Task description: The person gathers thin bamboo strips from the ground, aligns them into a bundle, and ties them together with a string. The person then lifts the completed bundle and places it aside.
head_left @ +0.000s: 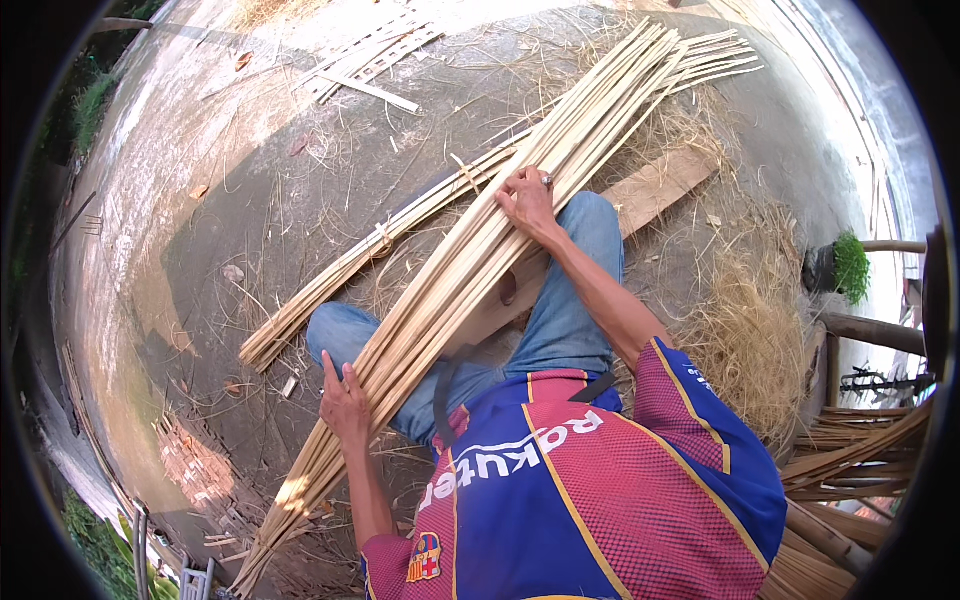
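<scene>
A loose bundle of long, pale bamboo strips [455,275] lies slantwise across my thighs, from the lower left to the upper right. Against its lower left part rests my left hand [345,402], with fingers stretched out and apart. Farther up, my right hand [527,203], wearing a ring, curls its fingers over the strips near my right knee; its fingertips are partly turned out of sight. Just beyond, a narrower bundle of strips [330,285], tied in two places, lies on the ground, its upper end partly covered by the loose bundle.
A wooden plank [665,188] runs beneath my legs. Curly shavings [750,340] heap up on the right, and more are strewn over the ground. Flat slats [370,60] lie at the far side. A potted plant [850,265] and stacked strips [855,450] stand at the right.
</scene>
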The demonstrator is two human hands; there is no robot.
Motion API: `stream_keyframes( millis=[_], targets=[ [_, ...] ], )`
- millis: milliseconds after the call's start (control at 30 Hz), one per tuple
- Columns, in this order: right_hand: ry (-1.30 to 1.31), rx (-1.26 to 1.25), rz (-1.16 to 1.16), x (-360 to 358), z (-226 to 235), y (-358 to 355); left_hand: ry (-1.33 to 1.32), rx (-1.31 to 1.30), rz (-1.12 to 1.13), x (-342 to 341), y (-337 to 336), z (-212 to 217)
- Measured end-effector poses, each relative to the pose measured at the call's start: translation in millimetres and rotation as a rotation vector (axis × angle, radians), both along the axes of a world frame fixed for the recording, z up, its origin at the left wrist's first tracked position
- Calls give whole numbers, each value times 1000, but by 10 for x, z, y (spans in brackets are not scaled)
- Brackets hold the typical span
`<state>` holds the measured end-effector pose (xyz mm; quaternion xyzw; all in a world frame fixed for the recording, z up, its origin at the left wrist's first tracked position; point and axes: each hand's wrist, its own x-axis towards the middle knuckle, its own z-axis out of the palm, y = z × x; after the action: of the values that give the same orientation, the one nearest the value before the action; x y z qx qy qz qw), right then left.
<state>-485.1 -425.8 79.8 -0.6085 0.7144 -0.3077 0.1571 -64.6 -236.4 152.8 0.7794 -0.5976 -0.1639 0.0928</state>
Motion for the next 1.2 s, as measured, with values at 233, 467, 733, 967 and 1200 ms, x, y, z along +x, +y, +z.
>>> stream_keyframes(
  millis=[233, 467, 733, 967, 1200],
  targets=[
    [-782, -245, -580, -107, 41, 475, 51, -65, 3, 34, 17, -66],
    [-1675, 218, -724, 572, -60, 1105, 382, 66, -142, -623, -885, 280],
    [-2132, 192, -343, 718, 218, 858, 932, 1257, -303, -1691, -2031, -306],
    [-2021, 194, -693, 843, 1445, 1353, 1207, 1564, -57, -1643, -1464, 620],
    [-1947, 339, -797, 892, 2957, 1603, 1202, 1569, -133, -1712, -1160, 2187]
  ],
)
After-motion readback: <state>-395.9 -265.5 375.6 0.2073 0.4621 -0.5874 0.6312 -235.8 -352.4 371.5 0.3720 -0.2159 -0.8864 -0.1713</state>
